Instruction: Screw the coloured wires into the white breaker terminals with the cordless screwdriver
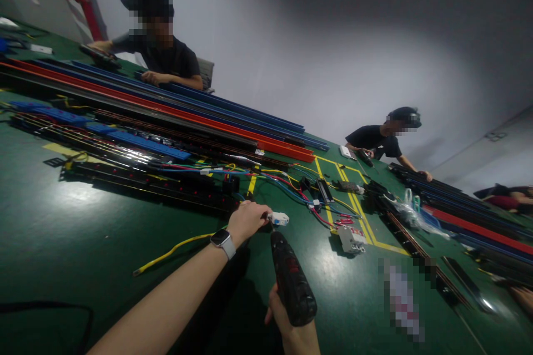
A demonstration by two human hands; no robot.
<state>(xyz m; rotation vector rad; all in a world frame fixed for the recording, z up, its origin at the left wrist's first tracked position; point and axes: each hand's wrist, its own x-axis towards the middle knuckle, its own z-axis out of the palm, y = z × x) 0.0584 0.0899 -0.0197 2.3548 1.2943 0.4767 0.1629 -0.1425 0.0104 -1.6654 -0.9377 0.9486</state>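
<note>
Near the middle of a green counter (62,222), the left hand (249,221), arm outstretched with a watch (222,240) on the wrist, pinches a white terminal block (278,218). Just below, the right hand (288,334) grips a dark power screwdriver (291,283), tip towards the block. Coloured wires (291,183) and long rails (166,111) lie beyond. Two other people sit opposite, before a grey wall.

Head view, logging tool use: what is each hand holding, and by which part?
The right hand grips a dark power screwdriver by its handle; the left hand pinches a small white connector at its near end.
</note>
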